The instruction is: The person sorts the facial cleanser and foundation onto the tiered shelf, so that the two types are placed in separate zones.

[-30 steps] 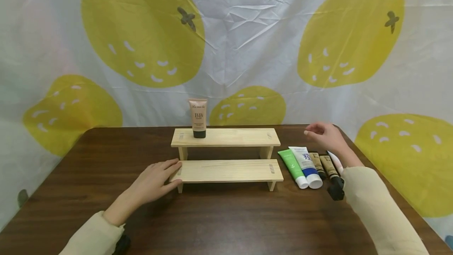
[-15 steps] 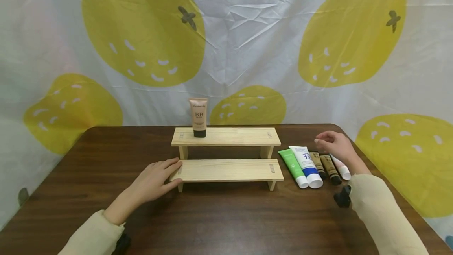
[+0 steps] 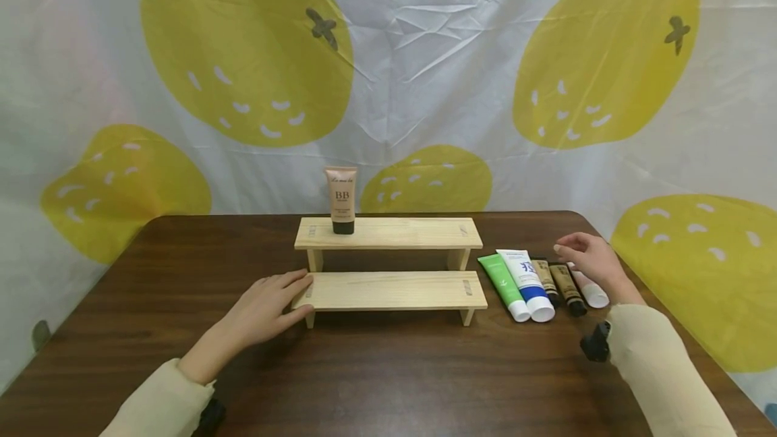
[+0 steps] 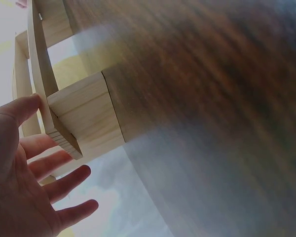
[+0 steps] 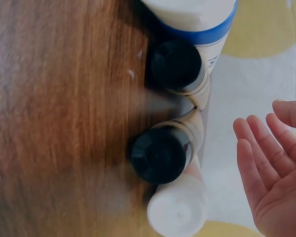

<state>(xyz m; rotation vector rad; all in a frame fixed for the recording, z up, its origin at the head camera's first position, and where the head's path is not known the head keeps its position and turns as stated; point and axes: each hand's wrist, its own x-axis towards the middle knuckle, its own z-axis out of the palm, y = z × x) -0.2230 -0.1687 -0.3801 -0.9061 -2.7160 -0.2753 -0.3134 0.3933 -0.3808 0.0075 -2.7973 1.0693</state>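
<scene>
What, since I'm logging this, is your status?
Left hand on lower shelf. Right hand empty, near pink tube. BB tube upright on upper shelf. Possible snag: gold tube close beside pink.

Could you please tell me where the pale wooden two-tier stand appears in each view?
Head: the pale wooden two-tier stand is just below the middle.
Left wrist: the stand is at upper left.
Right wrist: not in it.
Shared landmark: the dark brown wood-grain tabletop, visible in all three.

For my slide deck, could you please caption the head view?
Left hand touches the lower wooden shelf; right hand hovers near five lying tubes.
</scene>
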